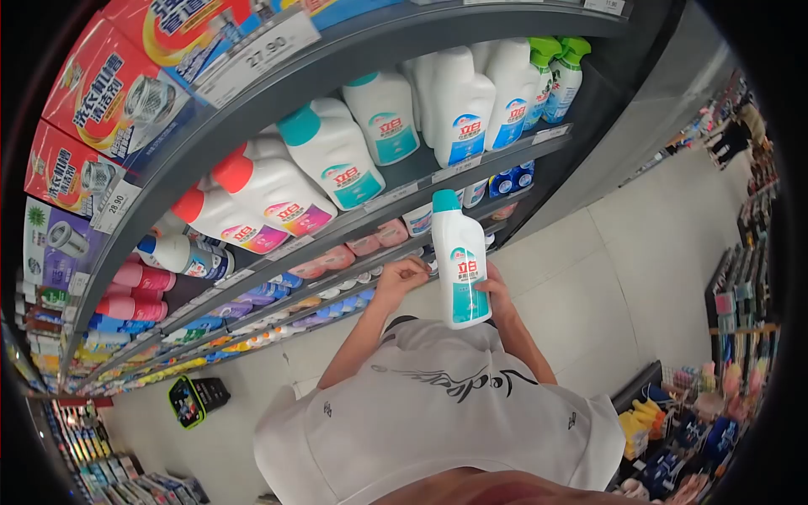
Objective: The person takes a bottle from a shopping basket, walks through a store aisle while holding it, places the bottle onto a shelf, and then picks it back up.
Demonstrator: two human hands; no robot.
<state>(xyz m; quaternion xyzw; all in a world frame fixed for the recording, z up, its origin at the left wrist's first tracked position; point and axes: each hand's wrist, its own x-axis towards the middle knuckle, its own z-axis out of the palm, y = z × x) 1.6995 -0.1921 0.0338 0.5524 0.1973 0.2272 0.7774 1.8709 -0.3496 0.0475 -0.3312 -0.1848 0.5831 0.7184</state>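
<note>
My right hand [498, 295] grips a white cleaner bottle [461, 261] with a teal cap and teal label. The bottle stands nearly upright in front of my chest, its printed front turned toward me, with the thumb across the label. To the left of the bottle, my left hand [404, 276] is raised near the shelf edge, its fingers curled together and nothing visible in them. Similar teal-capped bottles [332, 156] stand on the shelf above, beside red-capped ones [273, 189].
Grey shelving [379, 202] curves along the left and top, with boxes [114, 97] and price tags above. A black basket with a green rim [198, 399] rests on the tiled floor. Racks of goods [673, 421] line the right side.
</note>
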